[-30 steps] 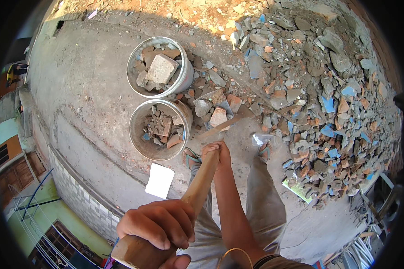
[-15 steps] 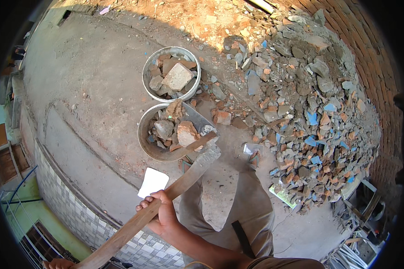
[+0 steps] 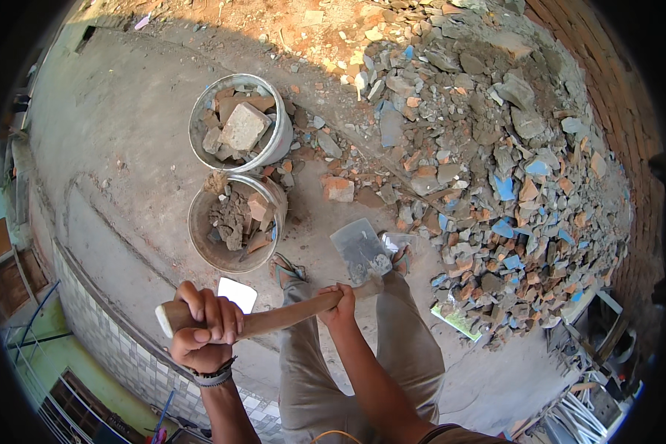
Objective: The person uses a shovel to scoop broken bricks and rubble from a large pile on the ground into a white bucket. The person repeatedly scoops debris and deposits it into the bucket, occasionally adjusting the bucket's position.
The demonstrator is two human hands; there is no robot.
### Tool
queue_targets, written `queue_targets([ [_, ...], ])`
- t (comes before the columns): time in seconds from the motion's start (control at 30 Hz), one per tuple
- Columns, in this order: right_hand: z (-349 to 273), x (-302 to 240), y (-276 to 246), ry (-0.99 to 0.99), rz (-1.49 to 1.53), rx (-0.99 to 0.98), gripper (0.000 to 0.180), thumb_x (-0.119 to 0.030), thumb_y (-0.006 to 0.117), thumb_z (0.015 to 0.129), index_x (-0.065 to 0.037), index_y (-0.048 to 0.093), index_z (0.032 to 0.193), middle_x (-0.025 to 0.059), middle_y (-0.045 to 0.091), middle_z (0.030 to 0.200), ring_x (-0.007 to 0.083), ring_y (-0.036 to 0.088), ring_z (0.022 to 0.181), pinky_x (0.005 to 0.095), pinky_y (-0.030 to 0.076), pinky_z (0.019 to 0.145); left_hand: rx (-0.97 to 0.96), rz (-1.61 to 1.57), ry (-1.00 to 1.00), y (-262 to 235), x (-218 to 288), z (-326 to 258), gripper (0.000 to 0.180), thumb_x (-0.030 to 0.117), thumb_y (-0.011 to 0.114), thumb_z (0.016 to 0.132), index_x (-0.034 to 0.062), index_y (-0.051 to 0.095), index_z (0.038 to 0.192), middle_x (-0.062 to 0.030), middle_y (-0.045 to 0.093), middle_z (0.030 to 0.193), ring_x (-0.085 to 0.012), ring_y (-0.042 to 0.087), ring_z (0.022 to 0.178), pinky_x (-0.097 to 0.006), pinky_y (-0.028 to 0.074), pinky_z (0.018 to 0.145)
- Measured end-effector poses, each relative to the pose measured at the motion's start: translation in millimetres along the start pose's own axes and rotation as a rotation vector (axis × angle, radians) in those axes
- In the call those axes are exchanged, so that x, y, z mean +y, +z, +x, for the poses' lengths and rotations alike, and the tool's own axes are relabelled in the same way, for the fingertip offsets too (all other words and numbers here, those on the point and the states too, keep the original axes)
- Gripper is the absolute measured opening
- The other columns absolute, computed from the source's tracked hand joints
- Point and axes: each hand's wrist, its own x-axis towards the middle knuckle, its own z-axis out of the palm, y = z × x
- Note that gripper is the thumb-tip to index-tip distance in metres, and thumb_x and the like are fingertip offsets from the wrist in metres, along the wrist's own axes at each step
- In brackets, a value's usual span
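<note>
Far bucket (image 3: 272,145): round metal, filled with broken brick and one large pale slab.
Near bucket (image 3: 207,244): just beside the far bucket, partly filled with grey-brown rubble.
Rubble heap (image 3: 496,177): grey, orange and blue fragments spread across the right side.
Brick wall (image 3: 614,81): curves behind the heap.
White tile piece (image 3: 238,293): flat on the concrete, near the nearer bucket.
Tiled ledge (image 3: 118,348): runs along the left edge.

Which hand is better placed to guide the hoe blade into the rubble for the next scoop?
Right, probably. The right hand grips the wooden handle close to the metal blade, beside the rubble pile. The left hand clasps the far butt end, away from the blade.
</note>
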Motion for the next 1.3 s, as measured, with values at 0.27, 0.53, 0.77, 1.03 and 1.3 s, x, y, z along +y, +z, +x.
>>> queue_targets([
  [0.27,171.4,-82.1,27.0,-0.079,0.111,0.221,0.007,-0.011,0.043,0.079,-0.007,0.048,0.075,0.0091,0.055,0.077,0.0295,0.06,0.076,0.0482,0.052,0.084,0.014,0.246,-0.321,29.0,-182.2,204.9,0.011,0.016,0.049,0.072,0.0101,0.04,0.077,-0.0033,0.04,0.058,-0.0188,0.04,0.045,-0.035,0.041,0.05],
  [0.53,248.3,-22.3,281.0,0.084,0.304,-0.017,0.003,-0.011,0.047,0.086,-0.01,0.045,0.083,0.0046,0.053,0.073,0.0216,0.054,0.06,0.0493,0.053,0.072,-0.229,0.344,0.074,71.1,-98.5,343.8,0.011,0.017,0.05,0.073,0.0092,0.044,0.068,-0.0066,0.044,0.061,-0.0224,0.045,0.052,-0.042,0.044,0.057],
  [0.77,238.4,-50.2,195.4,0.294,-0.065,-0.149,0.018,-0.009,0.05,0.082,-0.01,0.043,0.065,0.0005,0.047,0.058,0.0169,0.05,0.051,0.0334,0.05,0.056,-0.029,0.293,0.273,59.7,-131.8,149.2,0.025,0.014,0.052,0.066,0.009,0.039,0.087,-0.0058,0.045,0.066,-0.0207,0.047,0.059,-0.038,0.042,0.065],
  [1.03,160.4,-79.2,145.2,0.539,0.039,-0.183,0.02,-0.007,0.054,0.08,-0.01,0.046,0.061,-0.0006,0.05,0.055,0.0134,0.05,0.048,0.027,0.05,0.05,-0.037,0.357,0.277,120.8,-142.5,34.3,0.037,0.009,0.067,0.063,0.0107,0.038,0.086,-0.006,0.048,0.067,-0.0219,0.051,0.062,-0.039,0.041,0.073],
  [1.3,0.8,-1.5,122.5,0.213,-0.122,-0.126,0.018,-0.011,0.054,0.081,-0.01,0.046,0.066,-0.0017,0.048,0.06,0.0123,0.05,0.053,0.0261,0.05,0.053,0.114,0.355,0.261,123.8,11.7,-23.8,0.033,0.017,0.067,0.073,0.0129,0.038,0.089,-0.0012,0.048,0.062,-0.0162,0.052,0.052,-0.035,0.045,0.062],
])
